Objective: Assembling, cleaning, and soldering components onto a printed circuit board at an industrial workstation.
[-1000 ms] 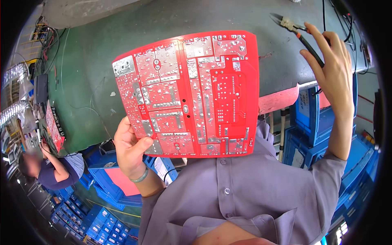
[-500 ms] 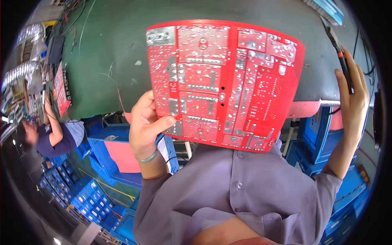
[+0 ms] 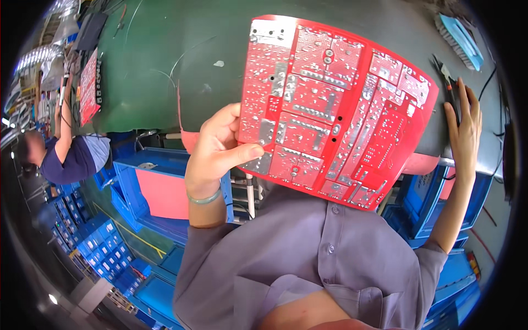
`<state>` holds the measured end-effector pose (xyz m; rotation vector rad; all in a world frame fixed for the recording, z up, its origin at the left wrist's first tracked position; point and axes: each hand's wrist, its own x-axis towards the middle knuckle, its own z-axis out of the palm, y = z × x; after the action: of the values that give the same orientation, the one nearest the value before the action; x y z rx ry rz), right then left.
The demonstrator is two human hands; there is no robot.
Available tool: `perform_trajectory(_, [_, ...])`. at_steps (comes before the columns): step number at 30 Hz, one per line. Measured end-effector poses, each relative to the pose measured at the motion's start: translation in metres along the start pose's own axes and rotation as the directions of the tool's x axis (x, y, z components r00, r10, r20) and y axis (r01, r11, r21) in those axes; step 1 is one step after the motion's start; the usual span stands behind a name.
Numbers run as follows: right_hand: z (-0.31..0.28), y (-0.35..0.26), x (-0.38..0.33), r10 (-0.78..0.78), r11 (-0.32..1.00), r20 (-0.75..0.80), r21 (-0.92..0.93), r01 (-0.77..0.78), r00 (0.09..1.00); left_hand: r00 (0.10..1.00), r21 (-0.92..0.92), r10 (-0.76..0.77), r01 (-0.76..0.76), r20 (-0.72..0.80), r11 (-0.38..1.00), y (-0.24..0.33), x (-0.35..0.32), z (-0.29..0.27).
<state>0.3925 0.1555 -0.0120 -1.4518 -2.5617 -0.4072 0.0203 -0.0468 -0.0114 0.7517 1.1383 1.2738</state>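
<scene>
My left hand [image 3: 214, 151] grips the lower left edge of a red circuit board [image 3: 344, 124], its thumb on the face toward me. Silvery solder joints and grey metal patches cover that face. The board is tilted, held up in front of my chest above the bench edge. At the right, a pair of pliers [image 3: 446, 77] with dark and orange handles lies between the thumb and fingers of my right hand [image 3: 466, 129]. Those fingers are fairly straight along the handles, with the jaws pointing away from me. The board's far face is hidden.
A blue brush [image 3: 461, 41] lies on the green bench mat [image 3: 148, 82] at the far right, near black cables. Blue bins [image 3: 157, 159] stand below the bench on both sides. At the left, another person [image 3: 74, 151] works by a second red board [image 3: 89, 88].
The board has shifted right in view and turned slightly clockwise, still in my left hand. The view has shifted too. My right hand and the pliers have come lower, nearer the board.
</scene>
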Motion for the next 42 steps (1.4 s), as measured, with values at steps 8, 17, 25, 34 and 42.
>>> perform_trajectory(8, [-0.024, -0.022, -0.005, 0.013, 0.962, 0.012, 0.271, -0.016, 1.0, 1.0, -0.001, 0.007, -0.006, 0.029, 1.0, -0.001, -0.003, -0.002])
perform_trajectory(17, [-0.053, -0.102, -0.049, -0.002, 0.168, 0.401, 0.903, -0.395, 0.916, 0.996, 0.004, 0.059, -0.059, 0.069, 0.998, -0.005, -0.003, -0.003])
perform_trajectory(25, [-0.058, -0.114, -0.039, 0.086, 0.126, 0.413, 0.898, -0.421, 0.907, 0.985, 0.039, 0.165, -0.167, 0.045, 0.985, -0.005, -0.014, -0.003])
perform_trajectory(34, [-0.04, -0.112, -0.002, 0.005, 0.14, 0.271, 0.953, -0.269, 0.962, 0.945, 0.083, 0.32, -0.314, -0.072, 0.946, -0.005, -0.029, 0.01])
perform_trajectory(42, [-0.03, -0.104, 0.019, -0.13, 0.07, 0.187, 0.981, -0.179, 0.974, 0.901, 0.063, 0.387, -0.382, -0.194, 0.922, -0.005, -0.036, 0.023])
